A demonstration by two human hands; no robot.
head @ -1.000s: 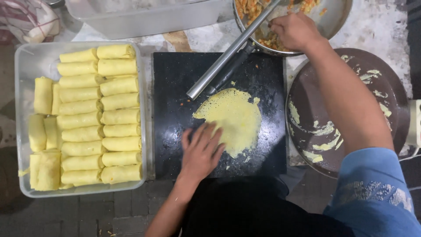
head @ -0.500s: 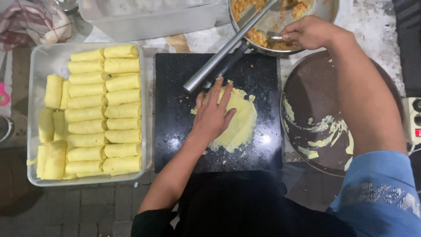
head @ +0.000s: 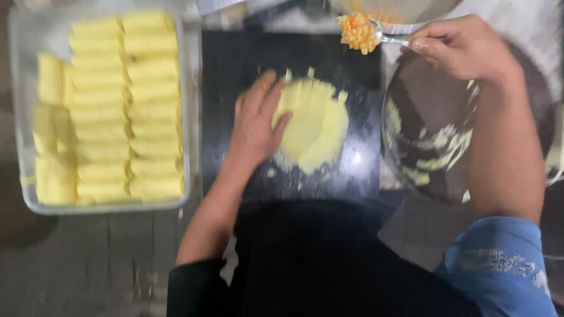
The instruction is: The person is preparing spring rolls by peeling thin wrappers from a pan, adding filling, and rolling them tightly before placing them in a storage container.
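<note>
1. Leftmost, a clear tray (head: 189, 117) sits off the board's left edge, packed with yellow rolls (head: 126, 105) lying crosswise in stacked rows; neither hand touches it.
2. Next, the left hand (head: 254, 126) lies flat on the black board (head: 235, 58), fingers spread and loose, gripping nothing, its fingertips pressing the left edge of the thin yellow crepe (head: 314, 126).
3. The crepe lies near the middle of the board, roughly round, a little longer from the far edge toward the near edge; the picture is blurred, so its outline is soft.
4. Up at the board's far right corner, a spoon (head: 388, 38) carries a heap of orange filling (head: 357, 32), which hangs over the board just beyond the crepe's far edge.
5. The right hand (head: 464, 47) has its fingers pinched together on the spoon's handle, with the bowl end pointing left; the crepe lies down and to the left of that load.
6. The left hand is on the crepe; the right is clear of it.
7. Rightmost, a dark round pan (head: 435, 170), smeared with yellow batter, sits off the board's right edge, under the right forearm.
</note>
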